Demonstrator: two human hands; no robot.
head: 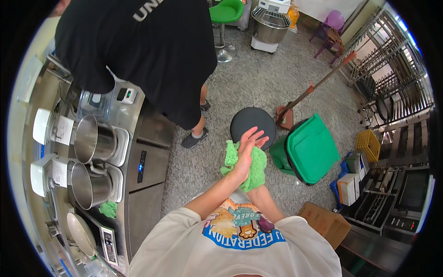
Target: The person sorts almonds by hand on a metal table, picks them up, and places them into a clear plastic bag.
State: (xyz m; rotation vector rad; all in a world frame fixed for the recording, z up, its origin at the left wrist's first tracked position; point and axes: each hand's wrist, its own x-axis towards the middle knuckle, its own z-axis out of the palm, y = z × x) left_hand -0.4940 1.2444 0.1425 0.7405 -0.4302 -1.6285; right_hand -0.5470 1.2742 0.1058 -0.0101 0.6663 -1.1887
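Note:
A green microfibre cloth (256,169) is bunched between my two hands in front of my shirt. My left hand (246,152) lies against it with fingers extended and slightly apart, its thumb side partly hidden. The cloth covers my right hand; only the right wrist (258,194) and forearm show below it, and the cloth appears gripped around the left hand's far side. Just beyond my fingertips is a round black stool seat (251,119). To the right stands a green lidded bin (313,150).
At left, two stand mixers with steel bowls (90,185) stand on a steel counter, by another green cloth (108,209). A person in black (145,52) stands ahead left. A long-handled dustpan (286,117) is beyond the bin; a cardboard box (320,221) sits right.

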